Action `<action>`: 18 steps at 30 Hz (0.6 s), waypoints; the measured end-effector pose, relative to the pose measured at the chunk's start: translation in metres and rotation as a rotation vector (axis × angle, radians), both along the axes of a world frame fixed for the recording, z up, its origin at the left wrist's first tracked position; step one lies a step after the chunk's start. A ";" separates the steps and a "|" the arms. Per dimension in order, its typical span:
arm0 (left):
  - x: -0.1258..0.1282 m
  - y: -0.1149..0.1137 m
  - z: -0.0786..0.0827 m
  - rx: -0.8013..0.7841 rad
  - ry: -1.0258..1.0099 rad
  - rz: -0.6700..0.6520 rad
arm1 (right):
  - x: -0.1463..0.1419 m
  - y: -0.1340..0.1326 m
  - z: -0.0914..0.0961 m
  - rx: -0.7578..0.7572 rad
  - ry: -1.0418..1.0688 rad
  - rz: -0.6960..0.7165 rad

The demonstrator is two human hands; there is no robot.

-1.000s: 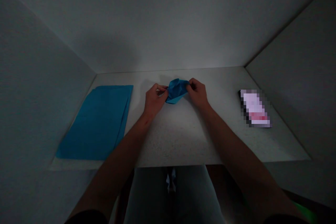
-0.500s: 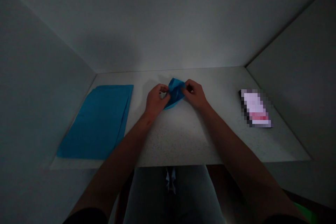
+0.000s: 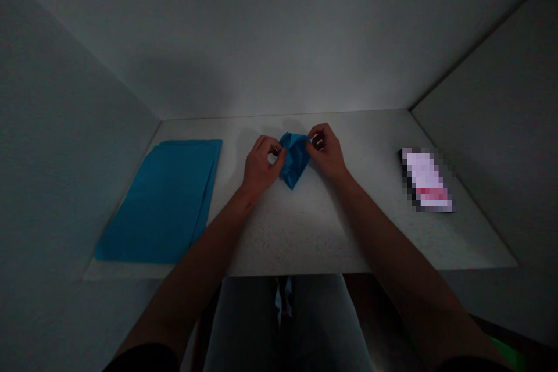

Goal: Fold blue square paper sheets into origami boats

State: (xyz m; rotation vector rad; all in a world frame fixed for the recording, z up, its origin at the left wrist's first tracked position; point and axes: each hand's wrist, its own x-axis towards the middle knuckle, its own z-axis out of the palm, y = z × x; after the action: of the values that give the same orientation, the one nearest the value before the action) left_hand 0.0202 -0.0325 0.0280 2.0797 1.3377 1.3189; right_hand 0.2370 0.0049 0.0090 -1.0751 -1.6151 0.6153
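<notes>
A small folded piece of blue paper (image 3: 295, 164) is held up between my two hands over the middle of the table, one corner pointing down toward me. My left hand (image 3: 263, 164) pinches its left edge between thumb and fingers. On the opposite side, my right hand (image 3: 326, 152) grips the upper right edge, thumb in front and fingers curled behind. The paper looks creased and partly opened out, with a hollow facing me. How its far side is folded stays hidden.
Several large blue sheets (image 3: 159, 203) lie stacked at the table's left. A phone (image 3: 427, 180) with a lit, blurred screen rests on the right. Walls enclose the white table (image 3: 300, 238) at the back and both sides.
The blue paper has turned so that its lower corner now points down toward me. My right hand has shifted slightly up and right; my left hand has barely moved.
</notes>
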 end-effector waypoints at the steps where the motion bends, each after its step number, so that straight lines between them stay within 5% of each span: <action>1: 0.000 0.000 0.000 0.012 0.004 0.015 | 0.000 -0.001 0.001 0.026 -0.005 0.001; 7: -0.002 0.002 -0.008 0.053 0.026 0.015 | -0.008 -0.011 0.008 0.255 -0.170 0.086; 18: 0.003 -0.005 -0.006 0.110 0.139 -0.058 | -0.014 -0.018 0.014 0.166 -0.200 0.001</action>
State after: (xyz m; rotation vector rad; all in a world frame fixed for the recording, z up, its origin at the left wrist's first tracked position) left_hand 0.0229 -0.0371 0.0224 2.3045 1.2744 1.2707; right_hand 0.2232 -0.0132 0.0226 -1.0378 -1.8049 0.3758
